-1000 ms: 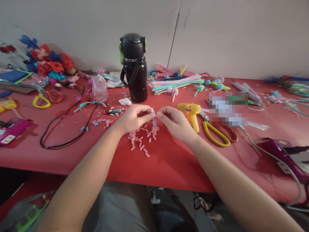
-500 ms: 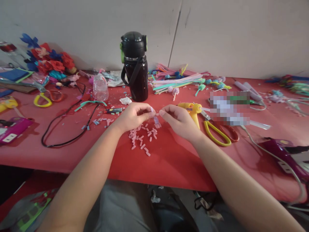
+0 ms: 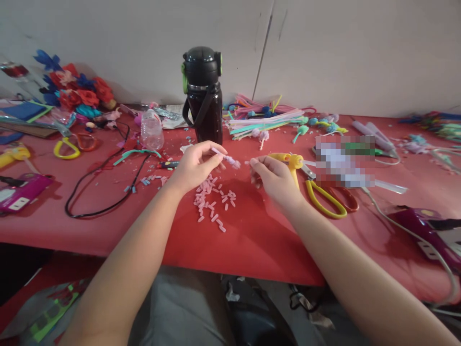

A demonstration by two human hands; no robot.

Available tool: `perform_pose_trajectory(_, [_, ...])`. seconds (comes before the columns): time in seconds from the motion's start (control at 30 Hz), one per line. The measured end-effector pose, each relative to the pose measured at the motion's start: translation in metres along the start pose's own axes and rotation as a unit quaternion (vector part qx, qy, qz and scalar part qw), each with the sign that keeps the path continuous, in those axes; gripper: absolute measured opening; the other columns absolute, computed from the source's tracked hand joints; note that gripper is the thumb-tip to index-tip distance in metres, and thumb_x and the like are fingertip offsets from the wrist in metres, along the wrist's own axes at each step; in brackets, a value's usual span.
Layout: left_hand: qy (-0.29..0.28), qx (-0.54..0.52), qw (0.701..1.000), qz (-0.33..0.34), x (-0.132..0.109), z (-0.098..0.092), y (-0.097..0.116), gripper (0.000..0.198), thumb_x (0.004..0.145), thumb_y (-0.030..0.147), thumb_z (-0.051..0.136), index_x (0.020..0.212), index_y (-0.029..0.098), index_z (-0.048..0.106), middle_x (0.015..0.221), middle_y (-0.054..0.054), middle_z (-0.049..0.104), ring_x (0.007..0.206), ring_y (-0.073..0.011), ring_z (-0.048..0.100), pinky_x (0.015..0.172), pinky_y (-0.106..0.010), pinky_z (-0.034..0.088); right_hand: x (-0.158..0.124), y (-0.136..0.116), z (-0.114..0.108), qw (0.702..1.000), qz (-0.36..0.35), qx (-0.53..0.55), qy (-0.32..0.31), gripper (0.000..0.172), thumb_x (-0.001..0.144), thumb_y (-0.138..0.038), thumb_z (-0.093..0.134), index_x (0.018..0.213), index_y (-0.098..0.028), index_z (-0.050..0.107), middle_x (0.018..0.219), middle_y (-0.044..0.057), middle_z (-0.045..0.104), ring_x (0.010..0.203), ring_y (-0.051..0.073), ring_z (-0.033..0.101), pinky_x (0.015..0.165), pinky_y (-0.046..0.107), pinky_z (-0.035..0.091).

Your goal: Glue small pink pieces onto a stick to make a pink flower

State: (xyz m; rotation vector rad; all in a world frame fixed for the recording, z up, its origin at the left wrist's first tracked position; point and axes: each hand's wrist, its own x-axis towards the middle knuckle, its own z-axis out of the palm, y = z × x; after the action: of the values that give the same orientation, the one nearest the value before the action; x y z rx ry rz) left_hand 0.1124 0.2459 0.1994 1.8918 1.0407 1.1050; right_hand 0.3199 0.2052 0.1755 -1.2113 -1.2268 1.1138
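Note:
My left hand is pinched on a thin pink straw piece with a frilly lilac end, held just above the red table. My right hand hovers a little to the right of it, fingers curled with the fingertips pinched; whether they hold a tiny bit I cannot make out. Below both hands lies a scatter of several short pink straw bits. A yellow glue gun stands right behind my right hand.
A black flask stands behind the hands, a small clear bottle to its left. Yellow and red scissors, a bundle of coloured straws, a black cable, paper flowers and a purple device lie around.
My hands have drawn apart. The left hand lifted the straw piece and tilted it to the right; the right hand let go and moved slightly right.

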Motion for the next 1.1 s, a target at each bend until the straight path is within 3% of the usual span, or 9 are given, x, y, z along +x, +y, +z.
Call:
perform_pose_trajectory(0.2, [-0.004,-0.044,0.999,-0.008,0.0014,0.0012,-0.0041,0.015,0.092,0.029,0.068,0.098,0.016,0.072,0.093,-0.007,0.078,0.083,-0.017,0.076,0.078,-0.027,0.06,0.0001,0.0,-0.0003,1.0,-0.016,0.005,0.008,0.029,0.088,-0.046,0.07,0.079,-0.019,0.062,0.061,-0.003,0.053,0.055,0.01,0.046,0.051,0.025,0.034])
perform_pose_trajectory(0.43, [-0.02,-0.052,0.998,-0.007,0.0004,0.0019,-0.0039,0.02,0.091,0.033,0.071,0.099,0.015,0.074,0.097,-0.008,0.079,0.09,-0.0203,0.077,0.084,-0.031,0.062,0.0014,0.0004,-0.0002,1.0,0.001,0.02,0.007,0.031,0.084,-0.048,0.075,0.081,-0.018,0.066,0.061,-0.003,0.052,0.055,0.009,0.043,0.05,0.025,0.032])
perform_pose_trajectory(0.7, [-0.014,-0.027,1.0,-0.002,-0.0005,0.003,-0.0046,0.024,0.087,0.037,0.075,0.099,0.016,0.079,0.098,-0.008,0.081,0.089,-0.0224,0.077,0.084,-0.034,0.063,0.0018,0.0007,0.0003,0.999,-0.016,0.025,0.015,0.031,0.082,-0.048,0.075,0.08,-0.018,0.069,0.06,-0.005,0.046,0.054,0.009,0.037,0.05,0.025,0.027])
perform_pose_trajectory(1.1, [-0.021,-0.025,0.999,0.004,-0.0027,0.0039,0.001,0.023,0.084,0.034,0.077,0.099,0.018,0.082,0.095,-0.008,0.082,0.086,-0.0219,0.078,0.082,-0.031,0.063,0.0009,-0.0025,0.0028,0.999,-0.02,-0.017,0.036,0.031,0.084,-0.049,0.073,0.079,-0.018,0.071,0.058,-0.004,0.049,0.054,0.009,0.039,0.052,0.026,0.033])
